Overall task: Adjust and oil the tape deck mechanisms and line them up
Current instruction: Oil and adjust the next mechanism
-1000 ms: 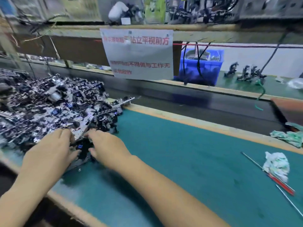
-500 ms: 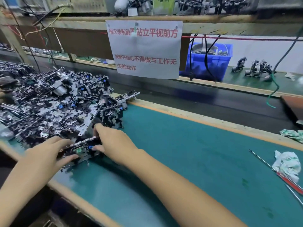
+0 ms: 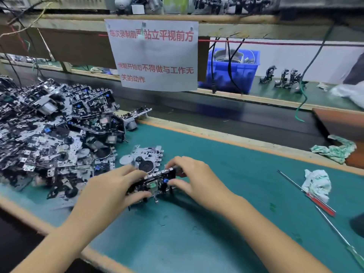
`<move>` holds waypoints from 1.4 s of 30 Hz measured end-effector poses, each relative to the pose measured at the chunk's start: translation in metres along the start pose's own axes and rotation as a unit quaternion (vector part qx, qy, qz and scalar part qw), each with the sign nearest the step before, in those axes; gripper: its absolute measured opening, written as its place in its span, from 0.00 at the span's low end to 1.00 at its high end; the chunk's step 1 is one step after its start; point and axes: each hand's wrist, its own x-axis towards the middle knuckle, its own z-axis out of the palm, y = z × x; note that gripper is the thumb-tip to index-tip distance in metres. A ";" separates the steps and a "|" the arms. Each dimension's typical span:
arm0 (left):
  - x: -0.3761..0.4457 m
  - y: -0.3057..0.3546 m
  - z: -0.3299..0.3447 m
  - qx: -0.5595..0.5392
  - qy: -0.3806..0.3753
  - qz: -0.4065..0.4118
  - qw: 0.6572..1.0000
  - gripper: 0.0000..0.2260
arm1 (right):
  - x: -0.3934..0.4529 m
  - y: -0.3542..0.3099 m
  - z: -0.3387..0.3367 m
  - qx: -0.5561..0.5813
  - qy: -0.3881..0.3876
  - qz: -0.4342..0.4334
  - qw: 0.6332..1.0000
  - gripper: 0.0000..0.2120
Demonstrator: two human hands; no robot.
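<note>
Both hands hold one black tape deck mechanism (image 3: 155,185) just above the green mat (image 3: 226,203), a little right of the pile. My left hand (image 3: 112,191) grips its left end, thumb underneath. My right hand (image 3: 194,179) pinches its right end, fingertips near a small blue part. A second mechanism (image 3: 146,157) lies flat on the mat just behind it, metal side up with a black wheel showing. A large heap of tape deck mechanisms (image 3: 53,134) covers the left of the bench.
A red-handled screwdriver (image 3: 315,198) and a crumpled rag (image 3: 317,184) lie at the right, with a second thin tool (image 3: 338,233) nearer the front. Behind the mat runs a dark conveyor (image 3: 236,119). A paper sign (image 3: 155,56) hangs above; a blue bin (image 3: 232,71) stands beyond.
Both hands have pulled the mechanism out of the pile's edge and carried it to the right onto open mat. The mechanism lying flat behind it is now exposed.
</note>
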 end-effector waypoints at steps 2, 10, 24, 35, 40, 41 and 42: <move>0.011 0.018 0.006 -0.023 0.004 0.030 0.999 0.22 | -0.022 0.010 -0.016 -0.008 0.027 0.006 1.000 0.12; 0.076 0.118 0.044 -0.073 0.117 0.245 0.960 0.12 | -0.135 0.052 -0.085 -0.193 0.234 0.012 0.953 0.10; 0.073 0.177 0.111 -0.413 -0.231 0.179 0.863 0.54 | -0.248 0.081 -0.087 -0.219 0.145 0.170 0.950 0.18; 0.068 0.175 0.108 -0.459 -0.246 0.137 0.842 0.50 | -0.246 0.081 -0.087 -0.156 0.170 0.185 0.955 0.19; 0.067 0.178 0.106 -0.442 -0.244 0.143 0.851 0.50 | -0.248 0.082 -0.087 -0.157 0.177 0.194 0.952 0.12; 0.066 0.180 0.106 -0.437 -0.234 0.144 0.856 0.49 | -0.249 0.082 -0.087 -0.155 0.181 0.198 0.951 0.11; 0.066 0.182 0.105 -0.432 -0.220 0.143 0.863 0.47 | -0.249 0.082 -0.088 -0.155 0.185 0.201 0.949 0.11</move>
